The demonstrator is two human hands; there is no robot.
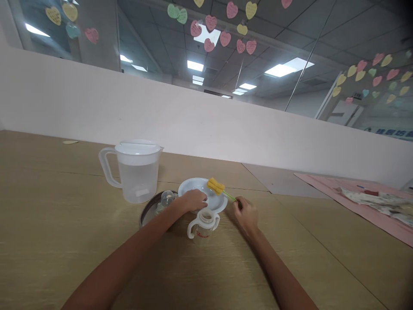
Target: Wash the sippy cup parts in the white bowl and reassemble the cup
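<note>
My right hand (247, 215) is closed around the handle end of a bottle brush with a yellow sponge head (216, 186) and a thin green stem. The sponge is over the right rim of a white bowl (221, 206). My left hand (194, 200) is over the bowl's left side, its fingers bent and somewhat apart, with nothing visible in them. Whether its fingertips touch the bowl is unclear. Just in front of the bowl stands a clear baby bottle (203, 228) with white side handles, its top uncapped.
Left of the bowl is a round dark-rimmed tray (145, 213) holding a clear dome-shaped cap (167, 197) and other small parts, partly behind my left arm. A lidded plastic pitcher (138, 176) stands behind it. A pink cloth (325, 183) with items lies at right, below the white wall (193, 125).
</note>
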